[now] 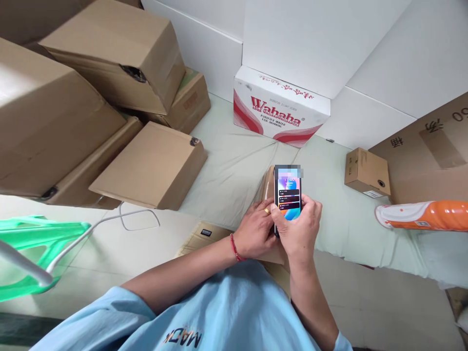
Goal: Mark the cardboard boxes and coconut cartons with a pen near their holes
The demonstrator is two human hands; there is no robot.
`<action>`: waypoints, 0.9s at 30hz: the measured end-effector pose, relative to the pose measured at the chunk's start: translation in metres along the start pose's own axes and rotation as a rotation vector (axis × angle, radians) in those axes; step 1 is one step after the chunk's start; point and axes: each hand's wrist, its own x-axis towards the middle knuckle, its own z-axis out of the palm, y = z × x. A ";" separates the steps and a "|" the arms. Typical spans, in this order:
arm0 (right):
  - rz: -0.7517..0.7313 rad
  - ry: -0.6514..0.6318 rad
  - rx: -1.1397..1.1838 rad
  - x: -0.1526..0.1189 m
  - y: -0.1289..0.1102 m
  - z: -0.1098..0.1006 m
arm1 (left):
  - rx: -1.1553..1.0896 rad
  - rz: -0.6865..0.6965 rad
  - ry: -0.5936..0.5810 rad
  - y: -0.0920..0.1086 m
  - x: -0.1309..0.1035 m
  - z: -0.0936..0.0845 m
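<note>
A smartphone [289, 210] with a lit lock screen is gripped in my right hand [300, 229]. The thumb of that hand lies across the screen's lower left, and the fingers wrap round the right edge. My left hand [256, 226], with a ring and a red bracelet on it, rests on a brown cardboard box [268, 187] just left of the phone. Its fingers point toward the phone and partly pass behind it, so I cannot tell whether they grip anything. The hands and phone cover much of that box.
Large cardboard boxes [109, 39] are stacked at the left. A white and red Wahaba carton [281, 109] stands against the wall. To the right are a small cardboard box [367, 173] and an orange and white bottle [424, 215]. A green plastic stool [44, 226] and a white cable [98, 225] are at the lower left.
</note>
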 end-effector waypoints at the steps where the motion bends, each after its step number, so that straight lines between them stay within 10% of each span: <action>1: -0.010 0.002 0.002 0.000 0.000 0.000 | 0.000 0.002 -0.002 0.000 0.000 0.000; 10: 0.098 0.091 -0.030 0.012 0.082 -0.019 | 0.066 0.031 0.015 -0.003 -0.003 -0.009; 15: 0.286 0.100 -0.231 0.009 0.158 -0.040 | 0.062 0.022 0.275 -0.020 -0.035 -0.030; 27: 0.294 0.097 -0.383 0.005 0.216 -0.034 | -0.347 -1.003 0.483 -0.035 -0.109 -0.047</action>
